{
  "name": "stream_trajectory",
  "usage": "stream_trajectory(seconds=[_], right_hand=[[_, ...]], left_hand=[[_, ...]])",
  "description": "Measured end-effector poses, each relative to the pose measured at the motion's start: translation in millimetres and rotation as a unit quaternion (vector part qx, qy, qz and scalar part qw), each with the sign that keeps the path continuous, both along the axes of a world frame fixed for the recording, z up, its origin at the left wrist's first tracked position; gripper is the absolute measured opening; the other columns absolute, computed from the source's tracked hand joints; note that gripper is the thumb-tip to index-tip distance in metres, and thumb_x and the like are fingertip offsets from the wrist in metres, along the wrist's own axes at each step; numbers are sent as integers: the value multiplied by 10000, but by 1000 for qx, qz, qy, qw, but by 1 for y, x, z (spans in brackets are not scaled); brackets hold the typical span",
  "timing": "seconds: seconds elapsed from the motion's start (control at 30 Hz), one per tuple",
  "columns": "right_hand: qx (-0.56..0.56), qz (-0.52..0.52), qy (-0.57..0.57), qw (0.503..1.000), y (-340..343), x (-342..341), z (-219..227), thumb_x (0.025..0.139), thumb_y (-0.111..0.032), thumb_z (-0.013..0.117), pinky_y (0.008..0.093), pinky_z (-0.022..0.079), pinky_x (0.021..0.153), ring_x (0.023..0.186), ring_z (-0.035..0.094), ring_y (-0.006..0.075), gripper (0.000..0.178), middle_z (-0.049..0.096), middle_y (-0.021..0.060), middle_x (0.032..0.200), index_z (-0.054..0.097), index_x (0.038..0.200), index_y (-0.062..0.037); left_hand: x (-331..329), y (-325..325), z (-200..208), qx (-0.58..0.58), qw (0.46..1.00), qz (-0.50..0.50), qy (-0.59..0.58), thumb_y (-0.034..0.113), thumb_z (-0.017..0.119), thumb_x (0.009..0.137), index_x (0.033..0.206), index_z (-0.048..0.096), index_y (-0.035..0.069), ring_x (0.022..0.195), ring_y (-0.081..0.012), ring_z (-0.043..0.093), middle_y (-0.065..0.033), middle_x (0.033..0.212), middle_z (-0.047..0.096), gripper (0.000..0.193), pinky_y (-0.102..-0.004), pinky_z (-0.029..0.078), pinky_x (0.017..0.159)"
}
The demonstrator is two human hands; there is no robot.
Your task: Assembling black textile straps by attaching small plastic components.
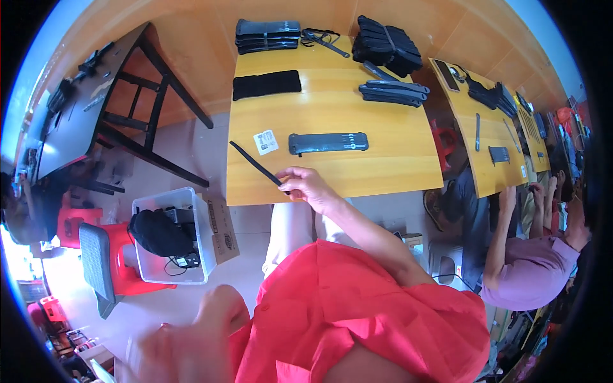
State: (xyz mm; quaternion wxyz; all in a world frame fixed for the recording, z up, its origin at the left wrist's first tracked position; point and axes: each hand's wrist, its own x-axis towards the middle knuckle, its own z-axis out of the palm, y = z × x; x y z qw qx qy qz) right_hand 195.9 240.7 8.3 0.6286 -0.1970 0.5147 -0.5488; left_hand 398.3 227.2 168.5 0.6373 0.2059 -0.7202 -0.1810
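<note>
The thin black strip lies slantwise over the near left corner of the wooden table, one end poking out past the table's left edge and the other end pinched between the fingertips of my right hand, so my grip there is narrow and closed on that strip. My right forearm runs back from the hand across my red garment toward the lower edge of the view. Just beyond the strip on the tabletop sits a small white tag, and beside that, a little farther right, lies a long flat grey-black sleeve, lengthwise along the table. Farther back I see a black cloth rectangle on the left, a bundle of dark strips on the right, and at the far edge a stack of grey sleeves and a heap of black pouches. My left hand is down low at the lower left, well away from the table, blurred; I cannot tell whether it is open or holds anything. On the floor to my left stands a clear plastic bin with a black bundle in it, next to a red stool. To my right another person in a purple shirt sits at a second wooden table.
</note>
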Motion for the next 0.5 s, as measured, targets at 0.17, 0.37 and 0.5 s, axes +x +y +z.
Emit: stream_trajectory(seconds=[0.17, 0.37, 0.5], right_hand=[[-69, -12, -90, 993, 29, 1, 43, 748, -24, 576, 205, 433, 613, 678, 533, 88, 323, 595, 47, 874, 562, 1070, 6], [-178, -61, 161, 969, 46, 25, 70, 733, 51, 582, 238, 488, 680, 821, 564, 110, 286, 547, 36, 935, 605, 1016, 15], [-245, -39, 379, 891, 51, 17, 88, 723, 44, 645, 232, 493, 669, 779, 585, 161, 258, 546, 88, 945, 641, 979, 12]], left_hand=[[-28, -15, -61, 500, 853, -147, -32, 138, 555, 852, 995, 606, -41, 779, -166, 599, -97, 880, 609, 234, -255, 472, 683], [-59, -9, -108, 656, 679, -309, 111, 135, 577, 877, 1018, 607, -8, 781, -123, 606, -73, 882, 635, 203, -259, 509, 707], [-59, -12, -109, 656, 654, -338, 169, 155, 593, 873, 954, 632, 14, 743, -117, 625, -57, 833, 652, 167, -252, 522, 696]])
